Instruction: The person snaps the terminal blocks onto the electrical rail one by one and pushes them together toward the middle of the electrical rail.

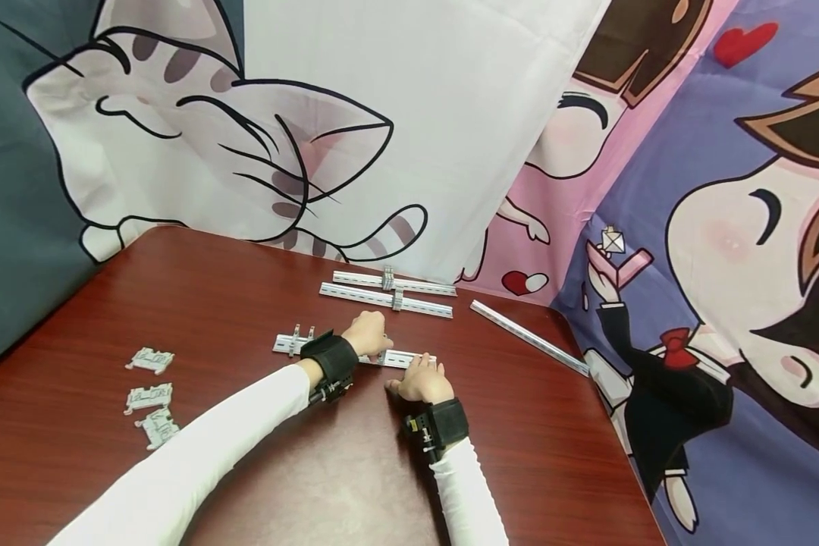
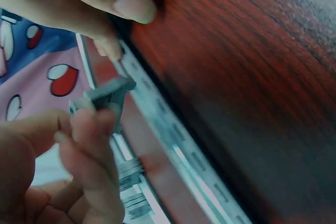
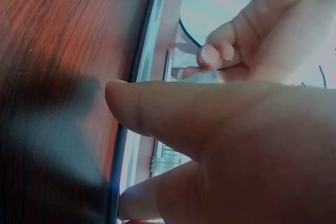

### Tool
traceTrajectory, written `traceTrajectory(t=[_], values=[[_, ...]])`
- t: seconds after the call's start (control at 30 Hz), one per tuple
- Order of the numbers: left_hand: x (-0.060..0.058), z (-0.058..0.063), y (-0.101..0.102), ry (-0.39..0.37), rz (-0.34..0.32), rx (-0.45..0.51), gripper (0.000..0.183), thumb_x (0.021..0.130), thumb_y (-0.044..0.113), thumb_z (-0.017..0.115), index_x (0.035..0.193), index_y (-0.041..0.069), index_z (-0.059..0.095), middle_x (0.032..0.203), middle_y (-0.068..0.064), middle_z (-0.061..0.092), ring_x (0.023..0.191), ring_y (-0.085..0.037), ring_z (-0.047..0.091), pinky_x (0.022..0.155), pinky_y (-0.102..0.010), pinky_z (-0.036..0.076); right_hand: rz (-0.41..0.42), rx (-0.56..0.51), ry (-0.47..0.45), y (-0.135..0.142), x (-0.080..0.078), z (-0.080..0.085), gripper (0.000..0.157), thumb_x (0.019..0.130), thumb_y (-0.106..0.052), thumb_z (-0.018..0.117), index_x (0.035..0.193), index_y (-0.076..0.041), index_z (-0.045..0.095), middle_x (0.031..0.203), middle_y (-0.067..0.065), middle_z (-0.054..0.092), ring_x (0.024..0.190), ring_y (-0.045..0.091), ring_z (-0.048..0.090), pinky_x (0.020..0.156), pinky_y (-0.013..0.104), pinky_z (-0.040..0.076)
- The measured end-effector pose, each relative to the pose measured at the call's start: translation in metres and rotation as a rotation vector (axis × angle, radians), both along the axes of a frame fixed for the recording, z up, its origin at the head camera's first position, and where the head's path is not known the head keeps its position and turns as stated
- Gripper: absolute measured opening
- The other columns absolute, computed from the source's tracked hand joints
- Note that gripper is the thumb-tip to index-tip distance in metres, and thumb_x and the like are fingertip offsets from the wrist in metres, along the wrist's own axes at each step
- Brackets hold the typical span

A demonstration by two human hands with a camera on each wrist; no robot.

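Note:
A slotted metal DIN rail (image 1: pixel 399 359) lies across the middle of the table, with two upright terminal blocks (image 1: pixel 296 341) near its left end. My left hand (image 1: pixel 366 334) is over the rail's middle, pinching a grey terminal block (image 2: pixel 111 94) between thumb and fingers. In the left wrist view that block is tilted and overlaps the rail's edge. At the right end, my right hand (image 1: pixel 423 381) rests with fingers spread and fingertips on the rail. Its thumb (image 3: pixel 136 103) stretches out along the near side.
Three loose terminal blocks lie flat at the left: one farther back (image 1: pixel 150 360), two nearer. Behind my hands lie two parallel rails (image 1: pixel 355 294), each carrying grey blocks (image 1: pixel 397 299). Another rail (image 1: pixel 528 337) slants toward the table's right edge. Printed cloth hangs behind.

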State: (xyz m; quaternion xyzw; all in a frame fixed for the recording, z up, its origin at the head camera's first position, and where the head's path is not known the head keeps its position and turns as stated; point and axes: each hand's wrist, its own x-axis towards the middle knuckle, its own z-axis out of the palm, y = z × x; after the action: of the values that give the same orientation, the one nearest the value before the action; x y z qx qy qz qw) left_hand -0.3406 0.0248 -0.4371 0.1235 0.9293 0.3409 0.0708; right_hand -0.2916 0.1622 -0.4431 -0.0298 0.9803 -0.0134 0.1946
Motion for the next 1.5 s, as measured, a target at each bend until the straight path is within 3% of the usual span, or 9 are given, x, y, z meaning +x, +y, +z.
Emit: traceTrajectory(t=[0.2,0.33,0.47,0.63,0.87,0.97,1.13,1.5], values=[[-0.011,-0.007,-0.001,-0.017,0.031,0.000,0.043,0.086,0.010,0.061,0.043,0.013,0.052,0.036,0.005,0.046,0.046,-0.023,0.062,0.047,-0.023,0.042,0.015,-0.002,0.017,-0.007,-0.003,0.002,0.084,0.093,-0.050,0.054,0.147,0.008,0.026,0.155,0.026,0.027,0.146,0.036,0.026,0.118,0.044,0.022],[-0.017,-0.011,-0.001,-0.026,0.027,-0.039,0.033,0.086,0.012,0.061,0.053,0.010,0.059,0.038,0.005,0.047,0.040,-0.012,0.054,0.054,-0.023,0.045,0.014,-0.012,0.018,-0.011,-0.005,0.003,0.085,0.092,-0.049,0.056,0.147,0.009,0.027,0.154,0.026,0.027,0.146,0.036,0.026,0.118,0.044,0.022],[-0.018,-0.012,0.003,-0.066,0.064,-0.054,0.019,0.086,0.011,0.060,0.069,0.005,0.064,0.045,0.001,0.053,0.042,-0.013,0.057,0.052,-0.026,0.046,0.015,0.001,0.009,-0.015,-0.006,0.002,0.086,0.092,-0.050,0.056,0.147,0.009,0.026,0.155,0.026,0.027,0.146,0.037,0.025,0.118,0.044,0.022],[-0.016,-0.013,0.012,-0.050,0.138,-0.048,0.014,0.086,0.014,0.062,0.077,0.003,0.066,0.059,-0.007,0.063,0.054,-0.022,0.062,0.052,-0.032,0.047,0.009,0.029,-0.004,-0.017,-0.008,0.001,0.085,0.093,-0.050,0.054,0.148,0.008,0.024,0.156,0.026,0.024,0.146,0.036,0.024,0.119,0.043,0.020],[-0.010,-0.012,0.026,0.009,0.242,-0.117,0.028,0.082,0.022,0.070,0.100,0.000,0.069,0.100,-0.020,0.071,0.093,-0.036,0.068,0.075,-0.046,0.056,0.048,0.009,0.039,-0.012,-0.007,0.002,0.083,0.092,-0.045,0.059,0.144,0.011,0.030,0.151,0.028,0.032,0.141,0.039,0.034,0.115,0.043,0.029],[-0.009,-0.015,0.037,0.044,0.255,-0.136,0.029,0.080,0.020,0.072,0.100,-0.001,0.069,0.100,-0.021,0.071,0.092,-0.037,0.069,0.074,-0.046,0.056,0.047,0.000,0.046,-0.007,-0.003,0.000,0.081,0.091,-0.043,0.060,0.143,0.013,0.031,0.150,0.030,0.033,0.140,0.040,0.035,0.114,0.044,0.031],[-0.008,-0.015,0.046,0.034,0.258,-0.144,0.024,0.081,0.017,0.070,0.100,0.001,0.070,0.101,-0.020,0.072,0.093,-0.037,0.069,0.074,-0.047,0.056,0.043,-0.002,0.062,-0.004,0.000,0.000,0.081,0.091,-0.042,0.061,0.141,0.014,0.032,0.149,0.032,0.033,0.139,0.041,0.036,0.113,0.044,0.032],[-0.009,-0.014,0.041,-0.012,0.226,-0.105,0.021,0.081,0.013,0.068,0.098,0.000,0.071,0.099,-0.019,0.072,0.090,-0.035,0.070,0.073,-0.043,0.056,0.031,-0.023,0.066,-0.005,0.002,0.001,0.080,0.091,-0.040,0.061,0.141,0.015,0.032,0.149,0.033,0.032,0.139,0.043,0.035,0.113,0.045,0.032]])
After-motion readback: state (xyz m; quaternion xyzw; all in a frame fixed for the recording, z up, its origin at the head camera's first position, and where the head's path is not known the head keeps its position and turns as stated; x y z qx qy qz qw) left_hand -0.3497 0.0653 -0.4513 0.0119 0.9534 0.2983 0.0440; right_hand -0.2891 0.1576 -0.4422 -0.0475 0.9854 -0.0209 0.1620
